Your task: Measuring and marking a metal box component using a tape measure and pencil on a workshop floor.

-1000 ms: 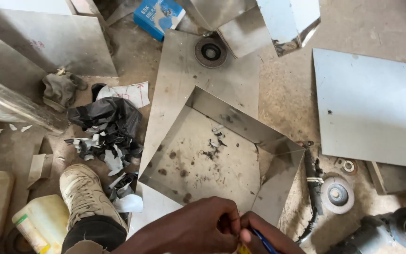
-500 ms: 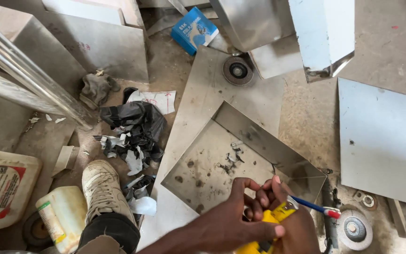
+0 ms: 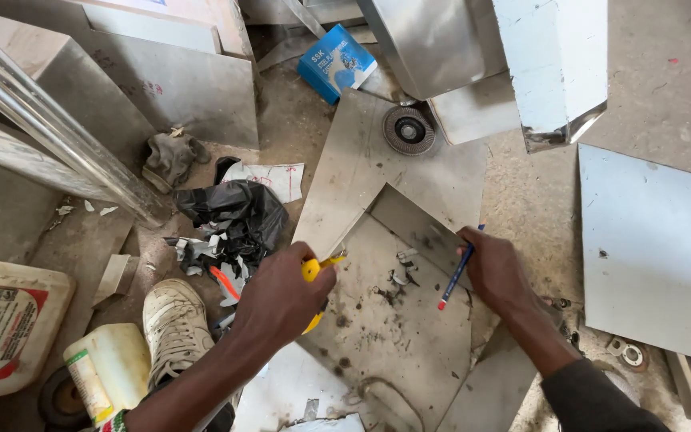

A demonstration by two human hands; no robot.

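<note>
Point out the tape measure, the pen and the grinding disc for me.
yellow tape measure (image 3: pixel 311 270), head view, on the yellow case above the left hand's thumb.
blue pen (image 3: pixel 451 284), head view, mid-barrel below the right hand's fingers.
grinding disc (image 3: pixel 409 130), head view, on its centre hub.

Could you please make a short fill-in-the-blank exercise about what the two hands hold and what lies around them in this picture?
1. The left hand holds a ______ tape measure at the edge of the folded grey sheet-metal tray.
2. The right hand holds a pen with a blue barrel and a ______ tip.
3. The round grinding disc lies on the flat metal sheet, close to the ______ cardboard box.

Missing words: yellow; red; blue
</note>
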